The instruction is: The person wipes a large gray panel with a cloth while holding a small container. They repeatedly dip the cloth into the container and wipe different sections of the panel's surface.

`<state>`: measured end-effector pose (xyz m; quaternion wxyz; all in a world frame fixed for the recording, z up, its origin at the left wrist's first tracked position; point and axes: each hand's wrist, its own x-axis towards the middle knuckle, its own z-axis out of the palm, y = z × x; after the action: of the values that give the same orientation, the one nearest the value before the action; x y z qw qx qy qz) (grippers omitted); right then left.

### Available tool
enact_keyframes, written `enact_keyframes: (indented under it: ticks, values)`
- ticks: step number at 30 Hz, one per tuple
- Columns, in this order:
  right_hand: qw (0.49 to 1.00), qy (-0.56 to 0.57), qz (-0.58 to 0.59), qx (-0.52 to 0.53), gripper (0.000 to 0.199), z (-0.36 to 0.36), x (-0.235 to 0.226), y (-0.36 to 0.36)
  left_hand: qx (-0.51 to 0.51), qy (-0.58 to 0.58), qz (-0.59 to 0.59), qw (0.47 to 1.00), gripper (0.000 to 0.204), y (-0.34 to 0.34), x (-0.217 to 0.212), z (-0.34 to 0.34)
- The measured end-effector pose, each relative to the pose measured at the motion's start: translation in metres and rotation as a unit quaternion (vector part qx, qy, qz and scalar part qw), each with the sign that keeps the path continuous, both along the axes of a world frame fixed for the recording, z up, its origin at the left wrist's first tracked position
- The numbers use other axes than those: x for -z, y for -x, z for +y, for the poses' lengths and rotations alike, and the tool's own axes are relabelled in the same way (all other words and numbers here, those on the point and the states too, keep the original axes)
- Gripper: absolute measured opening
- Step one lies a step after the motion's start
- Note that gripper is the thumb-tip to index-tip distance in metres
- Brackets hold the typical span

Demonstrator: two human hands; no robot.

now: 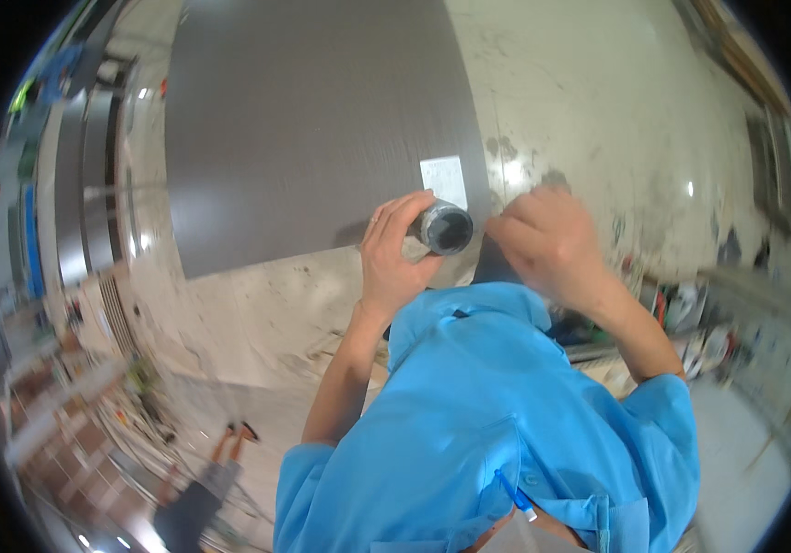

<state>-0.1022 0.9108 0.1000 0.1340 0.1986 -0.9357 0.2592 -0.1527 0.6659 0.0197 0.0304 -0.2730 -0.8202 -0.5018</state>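
Note:
My left hand (395,249) is wrapped around a roll of grey tape (444,227), its hollow core facing me. The roll sits against the lower right corner of a large dark brown panel (303,120), just below a small white label (443,179). My right hand (547,241) is blurred, right of the roll, with fingers pinched together at the panel's edge. What it pinches cannot be made out. Both forearms rise out of my blue short-sleeved shirt (487,415).
The dark panel leans on a pale stained wall (598,111). A person (202,498) stands on the floor far below at the lower left. Cluttered materials lie at the left and right edges. A blue pen (515,493) sits in my shirt pocket.

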Motion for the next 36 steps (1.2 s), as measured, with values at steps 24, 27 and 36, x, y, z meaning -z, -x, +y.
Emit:
enact_keyframes:
  ticks: [24, 27, 36]
  values:
    - [0.88, 0.019, -0.079, -0.469, 0.015, 0.138, -0.011, 0.054, -0.496, -0.001, -0.005, 0.868, 0.064, -0.155, -0.008, 0.212]
    - [0.872, 0.018, -0.092, -0.481, 0.013, 0.17, 0.0, 0.028, -0.515, -0.003, -0.012, 0.857, 0.064, -0.19, 0.002, 0.25]
    - [0.837, -0.039, -0.222, -0.498, 0.01, 0.256, 0.026, -0.033, -0.552, -0.013, -0.071, 0.831, 0.064, -0.266, 0.034, 0.347]
